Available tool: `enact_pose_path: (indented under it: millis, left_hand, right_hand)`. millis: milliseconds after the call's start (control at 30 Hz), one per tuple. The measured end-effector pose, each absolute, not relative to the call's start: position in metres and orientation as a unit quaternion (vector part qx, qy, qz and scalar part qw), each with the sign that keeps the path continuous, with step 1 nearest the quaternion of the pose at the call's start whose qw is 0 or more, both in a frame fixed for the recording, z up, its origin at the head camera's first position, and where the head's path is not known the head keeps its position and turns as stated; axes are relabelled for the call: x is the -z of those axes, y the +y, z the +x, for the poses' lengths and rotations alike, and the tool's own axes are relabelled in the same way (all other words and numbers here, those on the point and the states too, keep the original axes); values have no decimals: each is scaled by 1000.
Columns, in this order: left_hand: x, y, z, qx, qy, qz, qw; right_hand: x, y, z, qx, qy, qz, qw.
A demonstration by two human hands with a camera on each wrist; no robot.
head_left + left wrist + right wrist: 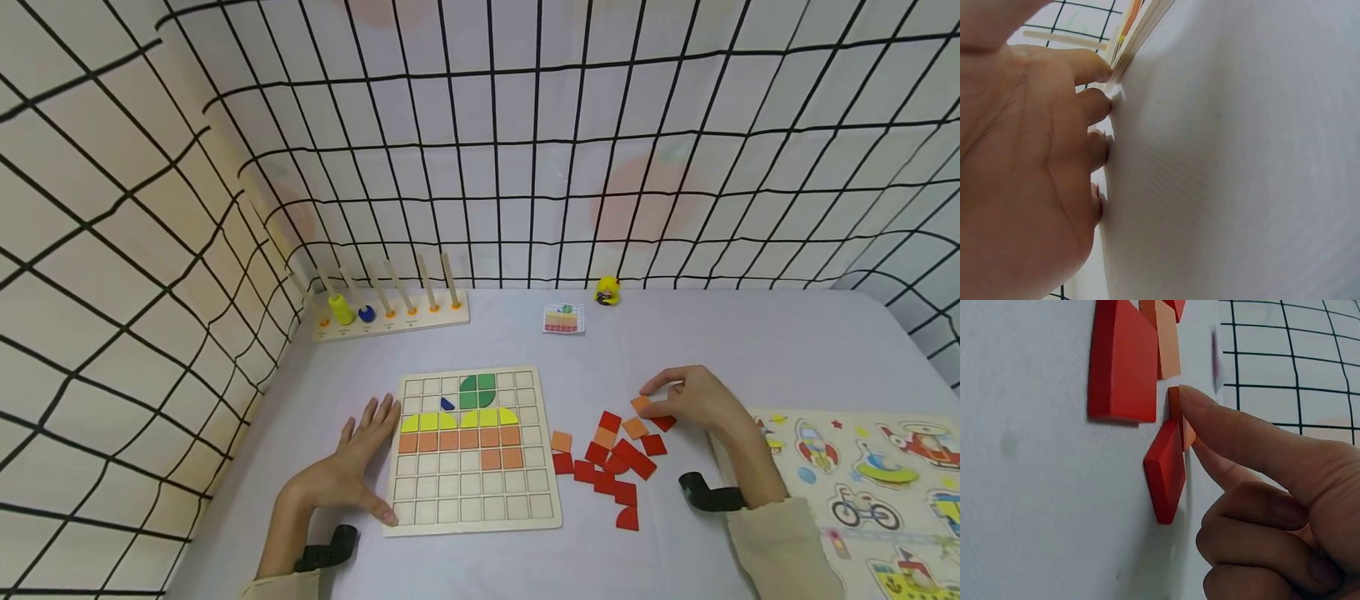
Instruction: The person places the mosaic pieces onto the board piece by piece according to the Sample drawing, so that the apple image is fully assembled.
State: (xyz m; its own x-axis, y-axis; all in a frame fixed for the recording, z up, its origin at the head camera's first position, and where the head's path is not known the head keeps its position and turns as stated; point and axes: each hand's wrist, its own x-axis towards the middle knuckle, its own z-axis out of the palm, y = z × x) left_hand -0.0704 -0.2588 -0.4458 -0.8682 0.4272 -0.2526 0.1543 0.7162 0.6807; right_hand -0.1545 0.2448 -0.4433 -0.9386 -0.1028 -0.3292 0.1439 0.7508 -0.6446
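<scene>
My left hand (pixel 341 468) rests spread at the left edge of a wooden grid board (pixel 457 508), its thumb at the lower-left corner. In the left wrist view the straight fingers (pixel 1099 106) come down at the board's side. Green, yellow and orange tiles fill some squares, and a small blue piece (pixel 447 404) lies askew on the grid. To the right, my right hand (pixel 693 400) pinches an orange square tile (pixel 641 405) between thumb and index finger, the other fingers curled in. Red tiles (pixel 654 445) and another orange tile (pixel 635 428) lie right beside it.
A pattern card (pixel 564 318) and a yellow toy figure (pixel 607 291) sit at the back. A peg stand (pixel 390 321) is at the back left. A picture puzzle board (pixel 817 500) lies at right, partly under the right forearm. Black wire mesh (pixel 491 142) surrounds the table.
</scene>
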Motion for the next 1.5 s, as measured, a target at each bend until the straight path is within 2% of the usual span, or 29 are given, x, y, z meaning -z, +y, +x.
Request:
enact_pose_path:
  millis: [333,600,733,933,1100,1300,1500]
  left_hand:
    - [446,-260,-70,-342,905,156,202]
    - [448,-260,-71,-342,904,158,202]
    - [448,-260,-71,-342,905,157,201]
    - [448,-260,-71,-344,903,153,207]
    - [450,-259,-73,-335,906,155,208]
    - [449,-258,-72,-335,907,160,202]
    - [447,-259,-71,-334,907,157,202]
  right_hand:
    - [440,232,-154,356,914,-11,193]
    - [436,225,-154,340,926,-15,163]
    - [427,195,-148,367,916,-23,161]
    - [425,113,-120,418,881,-106,194]
    - [426,57,-102,398,885,-168,175]
    - [431,36,-95,358,901,-205,137]
    - [434,37,-96,367,896,-206,142]
